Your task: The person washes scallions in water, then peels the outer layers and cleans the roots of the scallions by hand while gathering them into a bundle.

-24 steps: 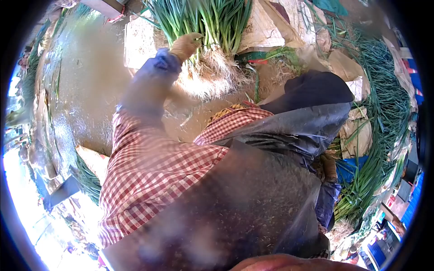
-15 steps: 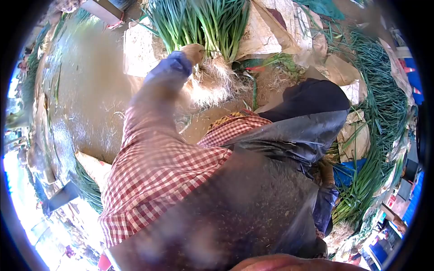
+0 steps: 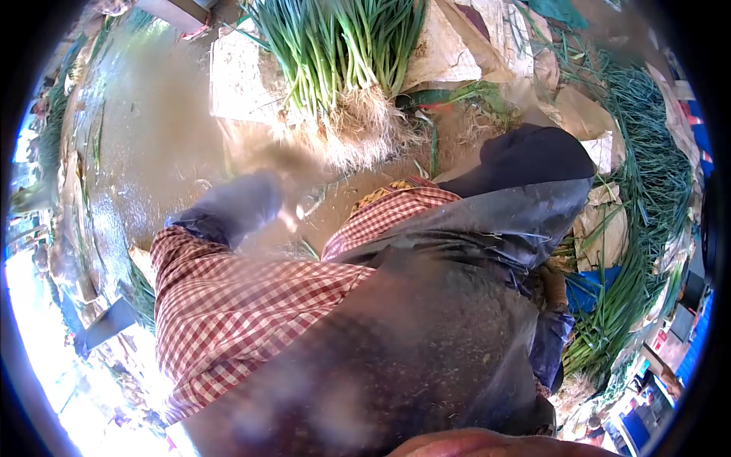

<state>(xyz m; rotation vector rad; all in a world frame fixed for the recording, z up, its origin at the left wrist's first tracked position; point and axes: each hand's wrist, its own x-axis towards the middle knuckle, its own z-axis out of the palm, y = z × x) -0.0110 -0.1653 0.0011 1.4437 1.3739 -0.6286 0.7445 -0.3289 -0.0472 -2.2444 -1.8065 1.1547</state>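
A bundle of green onions [image 3: 335, 65] lies at the top middle, its pale shaggy roots [image 3: 365, 126] facing me. Below and left of those roots, my left hand [image 3: 293, 164] is smeared by motion, so its fingers cannot be made out; a blue cuff covers the wrist. On the right side, my right hand [image 3: 554, 288] shows as a brownish patch above another blue cuff. It is beside the dark apron [image 3: 426, 327], near a pile of green onions [image 3: 601, 320], and its fingers are mostly hidden.
Wet ground [image 3: 145, 167] spreads out on the left. Pale sacking [image 3: 449, 49] lies behind and beside the bundle. A long heap of green onions [image 3: 655, 145] curves down the right side, with a blue sheet [image 3: 590, 289] near it. Loose roots and leaves litter the ground.
My left hand has left the base of the green onion bundle and moved down and left toward me. The bundle stays on the sacking. My right hand looks almost unmoved.
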